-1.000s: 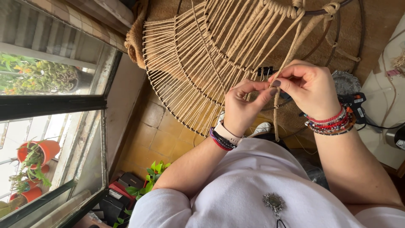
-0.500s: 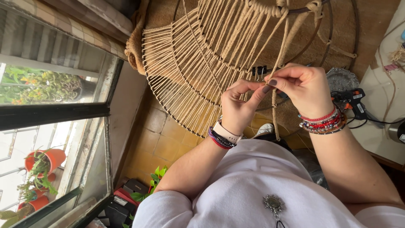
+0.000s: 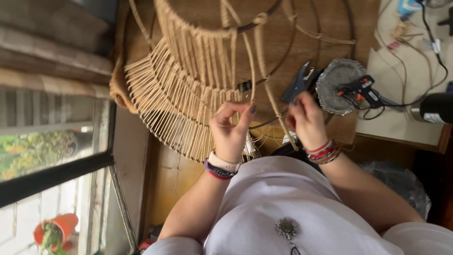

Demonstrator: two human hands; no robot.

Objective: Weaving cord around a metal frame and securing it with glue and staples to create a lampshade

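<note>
While the left hand (image 3: 231, 130) curls with thumb and forefinger pinched toward a thin strand of cord (image 3: 252, 75), the right hand (image 3: 306, 120) beside it closes its fingers around another strand, both held just above the person's white shirt (image 3: 283, 198). Beyond the fingertips stands the wire frame (image 3: 198, 80) wrapped in rows of tan cord, and past the right hand a black glue gun (image 3: 358, 87) lies on a round grey dish (image 3: 337, 75), with a dark bottle (image 3: 436, 108) farther off on the table (image 3: 401, 127).
</note>
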